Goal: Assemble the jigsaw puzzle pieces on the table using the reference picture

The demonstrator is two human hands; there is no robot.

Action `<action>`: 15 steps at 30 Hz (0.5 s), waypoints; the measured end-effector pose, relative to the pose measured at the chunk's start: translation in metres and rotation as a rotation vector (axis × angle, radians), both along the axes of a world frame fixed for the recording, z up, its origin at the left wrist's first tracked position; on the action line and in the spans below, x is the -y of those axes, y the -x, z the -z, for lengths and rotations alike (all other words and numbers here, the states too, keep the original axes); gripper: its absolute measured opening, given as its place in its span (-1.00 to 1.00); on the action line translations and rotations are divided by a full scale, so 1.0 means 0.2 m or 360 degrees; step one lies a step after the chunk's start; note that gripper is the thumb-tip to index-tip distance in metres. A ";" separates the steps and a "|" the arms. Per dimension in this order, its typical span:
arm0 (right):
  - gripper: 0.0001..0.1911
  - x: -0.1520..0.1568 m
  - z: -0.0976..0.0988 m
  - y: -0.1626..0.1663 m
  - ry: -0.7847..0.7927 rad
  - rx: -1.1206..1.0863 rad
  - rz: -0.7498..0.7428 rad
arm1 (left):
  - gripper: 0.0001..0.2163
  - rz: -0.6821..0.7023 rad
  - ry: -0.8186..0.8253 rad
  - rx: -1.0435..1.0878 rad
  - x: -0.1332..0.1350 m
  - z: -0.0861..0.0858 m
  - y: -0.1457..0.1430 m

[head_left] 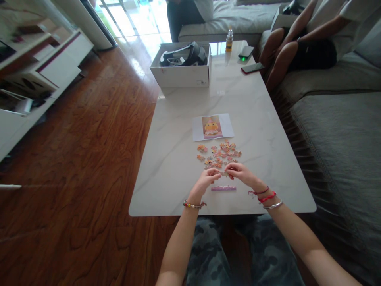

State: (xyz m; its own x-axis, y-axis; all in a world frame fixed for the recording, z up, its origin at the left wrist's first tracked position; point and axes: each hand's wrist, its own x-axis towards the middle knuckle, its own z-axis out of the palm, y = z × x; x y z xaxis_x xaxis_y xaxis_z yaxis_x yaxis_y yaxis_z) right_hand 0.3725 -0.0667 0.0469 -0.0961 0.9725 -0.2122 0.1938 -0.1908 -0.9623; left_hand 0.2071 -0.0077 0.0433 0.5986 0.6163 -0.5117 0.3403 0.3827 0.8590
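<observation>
Between the fingertips of my left hand (207, 177) and my right hand (239, 173) are small pale jigsaw puzzle pieces (224, 173), pinched from both sides just above the table. Whether they are joined I cannot tell. Below my hands lies a narrow pink-purple strip of puzzle (223, 188), straight along the table's near side. Just beyond my fingers spreads a loose heap of orange and pink puzzle pieces (228, 149). Behind the heap a white sheet (228, 125) lies flat, printed with a picture of a yellow figure.
A white box (184, 75) with a black headset (193, 53) stands at the far end of the marble-look table (172, 159). Near it are a bottle (229, 39), a device with a green light (245, 52) and a phone (252, 68). People sit on the sofa (342, 119).
</observation>
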 end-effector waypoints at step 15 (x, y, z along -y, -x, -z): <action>-0.84 -0.01 -0.04 0.01 0.0060 -0.0178 0.0379 | -0.73 -0.0391 -0.0009 -0.0135 -0.01 -0.01 0.08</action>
